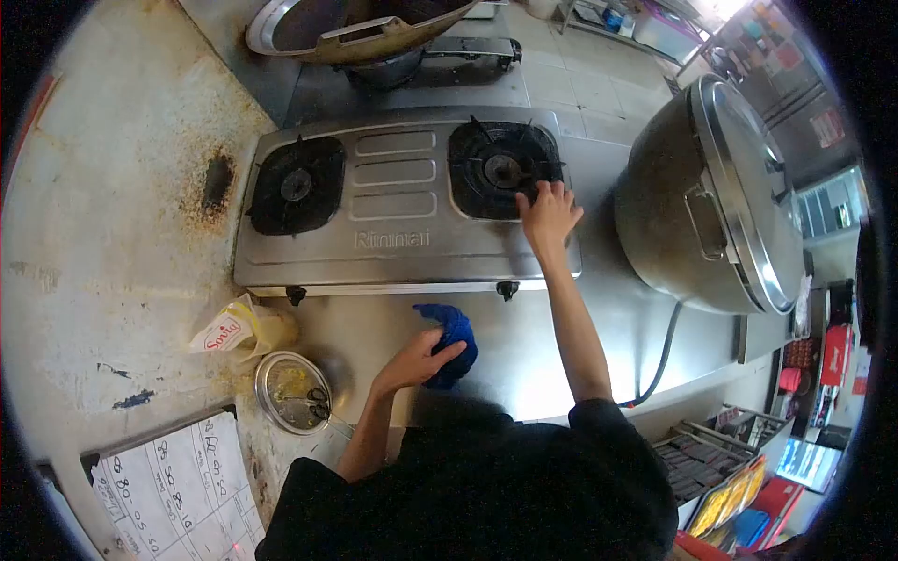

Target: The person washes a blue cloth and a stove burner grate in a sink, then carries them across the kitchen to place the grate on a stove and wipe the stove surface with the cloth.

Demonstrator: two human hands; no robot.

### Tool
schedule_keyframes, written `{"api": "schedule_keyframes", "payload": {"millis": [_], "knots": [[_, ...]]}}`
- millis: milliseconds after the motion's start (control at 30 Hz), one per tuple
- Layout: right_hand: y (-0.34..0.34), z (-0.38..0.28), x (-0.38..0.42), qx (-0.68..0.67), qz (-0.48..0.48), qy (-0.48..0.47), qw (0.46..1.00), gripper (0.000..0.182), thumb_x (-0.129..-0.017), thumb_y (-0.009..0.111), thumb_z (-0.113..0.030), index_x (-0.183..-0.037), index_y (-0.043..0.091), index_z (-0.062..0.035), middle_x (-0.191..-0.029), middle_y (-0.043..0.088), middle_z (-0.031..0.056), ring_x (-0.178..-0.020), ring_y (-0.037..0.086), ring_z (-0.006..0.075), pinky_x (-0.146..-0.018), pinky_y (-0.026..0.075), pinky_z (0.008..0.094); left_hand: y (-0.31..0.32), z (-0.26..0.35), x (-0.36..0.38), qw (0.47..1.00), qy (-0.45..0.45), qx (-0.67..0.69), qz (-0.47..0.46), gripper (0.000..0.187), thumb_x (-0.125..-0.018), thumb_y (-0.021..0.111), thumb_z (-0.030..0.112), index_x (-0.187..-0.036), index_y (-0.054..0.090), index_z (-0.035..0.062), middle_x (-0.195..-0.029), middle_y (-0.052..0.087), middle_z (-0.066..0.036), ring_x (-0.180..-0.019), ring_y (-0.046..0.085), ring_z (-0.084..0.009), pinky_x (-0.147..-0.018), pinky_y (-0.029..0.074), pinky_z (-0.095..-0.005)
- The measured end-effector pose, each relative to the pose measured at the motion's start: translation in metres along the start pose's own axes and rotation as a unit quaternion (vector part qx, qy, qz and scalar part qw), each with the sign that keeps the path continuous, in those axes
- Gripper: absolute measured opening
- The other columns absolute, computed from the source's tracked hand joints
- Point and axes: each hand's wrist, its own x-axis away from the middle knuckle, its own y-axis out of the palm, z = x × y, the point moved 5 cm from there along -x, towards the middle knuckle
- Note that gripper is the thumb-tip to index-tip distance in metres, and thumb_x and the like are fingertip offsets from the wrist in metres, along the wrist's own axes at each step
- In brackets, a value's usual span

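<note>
blue cloth partly hidden under left hand, wok cut off by top edge

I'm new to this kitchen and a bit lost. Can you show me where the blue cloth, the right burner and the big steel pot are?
blue cloth (pixel 456 329): head view, bare top fold above the left hand.
right burner (pixel 496 168): head view, its centre cap.
big steel pot (pixel 659 215): head view, its side wall.
</note>
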Motion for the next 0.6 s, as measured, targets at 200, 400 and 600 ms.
{"api": "schedule_keyframes", "payload": {"millis": [200, 400, 600], "knots": [[0.037, 0.014, -0.007, -0.048, -0.109, -0.024, 0.993, 0.011, -0.071, 0.052, -0.010, -0.074, 0.062, -0.0080, -0.081, 0.058, 0.0064, -0.085, 0.050, 0.0221, -0.073, 0.034, 0.0384, -0.002, -0.014, 0.015, 0.999, -0.033, 0.026, 0.010, 0.030, -0.082, 0.053, 0.029, -0.072, 0.052, -0.0003, -0.057, 0.045, -0.001, -0.054, 0.040, -0.0090, -0.049, 0.036, -0.0262], [0.044, 0.014, -0.017, -0.004, -0.148, -0.117, 0.982, 0.010, -0.070, 0.052, -0.009, -0.073, 0.061, -0.0103, -0.084, 0.058, 0.0054, -0.088, 0.050, 0.0211, -0.073, 0.034, 0.0376, 0.006, -0.001, 0.009, 0.994, -0.062, -0.046, -0.076, 0.026, -0.083, 0.052, 0.024, -0.093, 0.054, -0.0001, -0.079, 0.056, -0.002, -0.072, 0.050, -0.0091, -0.066, 0.043, -0.0261], [0.036, 0.040, -0.049, -0.014, -0.074, -0.106, 0.992, 0.009, -0.072, 0.053, -0.015, -0.077, 0.060, -0.0128, -0.085, 0.057, 0.0041, -0.088, 0.051, 0.0220, -0.073, 0.034, 0.0407, 0.003, -0.004, 0.014, 1.000, -0.014, 0.005, -0.027, 0.031, -0.081, 0.054, 0.029, -0.075, 0.053, -0.0010, -0.058, 0.046, -0.001, -0.055, 0.040, -0.0080, -0.050, 0.035, -0.0258]]}}
